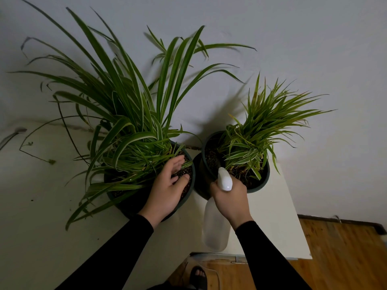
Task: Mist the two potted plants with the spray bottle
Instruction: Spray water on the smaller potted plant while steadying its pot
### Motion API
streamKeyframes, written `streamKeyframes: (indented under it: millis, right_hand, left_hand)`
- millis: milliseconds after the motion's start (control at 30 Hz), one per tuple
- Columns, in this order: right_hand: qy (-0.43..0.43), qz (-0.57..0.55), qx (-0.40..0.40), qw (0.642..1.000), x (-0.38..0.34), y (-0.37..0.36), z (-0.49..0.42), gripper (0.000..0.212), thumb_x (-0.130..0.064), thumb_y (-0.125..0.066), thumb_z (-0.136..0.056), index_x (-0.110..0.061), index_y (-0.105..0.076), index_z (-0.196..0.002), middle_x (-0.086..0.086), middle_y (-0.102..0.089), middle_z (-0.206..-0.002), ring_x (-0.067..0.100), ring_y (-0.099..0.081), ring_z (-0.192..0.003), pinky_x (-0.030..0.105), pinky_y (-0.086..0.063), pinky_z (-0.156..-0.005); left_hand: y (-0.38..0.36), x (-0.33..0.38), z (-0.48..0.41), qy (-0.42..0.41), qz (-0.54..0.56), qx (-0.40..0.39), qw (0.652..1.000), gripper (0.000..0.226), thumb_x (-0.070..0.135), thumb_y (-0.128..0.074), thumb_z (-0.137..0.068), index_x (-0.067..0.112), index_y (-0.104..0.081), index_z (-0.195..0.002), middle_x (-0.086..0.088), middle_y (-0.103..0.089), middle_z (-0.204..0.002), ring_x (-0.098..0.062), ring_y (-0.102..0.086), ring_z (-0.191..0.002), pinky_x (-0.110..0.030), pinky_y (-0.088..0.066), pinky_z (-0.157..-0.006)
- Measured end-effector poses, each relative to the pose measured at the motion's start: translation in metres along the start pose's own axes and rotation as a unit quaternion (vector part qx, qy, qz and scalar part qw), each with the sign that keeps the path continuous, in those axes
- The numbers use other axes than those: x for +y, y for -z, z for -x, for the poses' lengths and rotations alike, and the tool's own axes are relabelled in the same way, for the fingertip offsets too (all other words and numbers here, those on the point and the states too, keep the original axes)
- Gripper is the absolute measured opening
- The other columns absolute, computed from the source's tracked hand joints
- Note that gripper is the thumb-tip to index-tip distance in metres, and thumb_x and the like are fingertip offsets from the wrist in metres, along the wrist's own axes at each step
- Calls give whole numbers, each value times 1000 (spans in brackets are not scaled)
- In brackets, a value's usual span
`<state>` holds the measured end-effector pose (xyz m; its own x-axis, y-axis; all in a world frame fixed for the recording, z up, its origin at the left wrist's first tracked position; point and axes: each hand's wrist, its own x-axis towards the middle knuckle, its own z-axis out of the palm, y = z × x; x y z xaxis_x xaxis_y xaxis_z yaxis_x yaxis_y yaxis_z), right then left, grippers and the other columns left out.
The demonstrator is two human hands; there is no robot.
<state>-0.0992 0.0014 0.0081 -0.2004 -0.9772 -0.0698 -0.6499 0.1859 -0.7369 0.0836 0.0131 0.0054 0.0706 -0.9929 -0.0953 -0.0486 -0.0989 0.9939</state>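
Note:
Two spider plants in dark pots stand on a white table (276, 216) against the wall. The large plant (129, 114) is on the left, the small plant (257, 130) on the right. My left hand (167, 189) rests open on the soil and rim of the large plant's pot (189, 193), fingers spread among the lower leaves. My right hand (232, 197) grips the neck of a translucent white spray bottle (215, 227). Its white nozzle (224, 178) points at the base of the small plant, just over the pot's (261, 185) near rim.
A white wall rises right behind both plants. The table's right edge and front corner are close to my right arm, with wooden floor (345, 254) beyond. A foot in a dark sandal (199, 275) shows below the table edge. Long leaves trail over the table's left side.

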Motion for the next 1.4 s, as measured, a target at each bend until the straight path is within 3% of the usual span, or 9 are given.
streamKeyframes:
  millis: [233, 700, 1100, 1200, 1267, 1400]
  right_hand:
    - [10, 2, 14, 1000, -6, -1, -4, 20, -18, -71, -88, -2, -64, -78, 13, -70, -77, 32, -66, -77, 43, -54, -69]
    - [-3, -15, 26, 1000, -23, -4, -15, 24, -20, -69, -86, -1, -60, -75, 16, -68, -74, 40, -65, -76, 49, -55, -68]
    - [-13, -4, 27, 1000, -29, -8, -25, 25, -24, -73, -87, -2, -68, -78, 15, -72, -76, 37, -67, -78, 43, -54, -72]
    - [-4, 24, 26, 999, -33, -8, -33, 26, -25, -72, -88, -1, -66, -80, 13, -66, -71, 38, -62, -77, 39, -48, -68]
    - [13, 92, 10, 996, -38, -9, -38, 25, -23, -67, -93, 0, -60, -85, 4, -52, -65, 34, -53, -70, 35, -39, -62]
    - [59, 156, -5, 986, -41, -10, -49, 19, -27, -55, -93, -15, -45, -81, -4, -38, -66, 35, -50, -74, 32, -30, -55]
  left_hand:
    - [0, -1, 0, 1, 5, -2, 1000, 52, 7, -58, -96, 23, -46, -143, 7, -52, -144, -3, -44, -136, -35, -39, -114]
    - [-1, -1, -5, 4, 20, 2, 1000, 52, 8, -59, -95, 24, -47, -143, 7, -52, -144, -6, -45, -136, -43, -39, -115]
    - [0, -2, -5, 3, 26, 2, 1000, 53, 9, -59, -95, 24, -46, -144, 7, -51, -145, -2, -44, -135, -43, -39, -115]
    - [-2, -1, -5, -1, 29, 5, 1000, 53, 6, -59, -95, 22, -46, -143, 3, -52, -144, -5, -45, -135, -43, -39, -115]
    - [-3, 0, -5, -3, 27, 4, 1000, 53, 5, -59, -95, 21, -46, -144, 3, -52, -144, -6, -45, -135, -43, -39, -115]
    - [-2, 0, -5, -6, 27, 1, 1000, 53, 5, -59, -94, 21, -47, -143, 3, -52, -144, -5, -45, -134, -41, -39, -114]
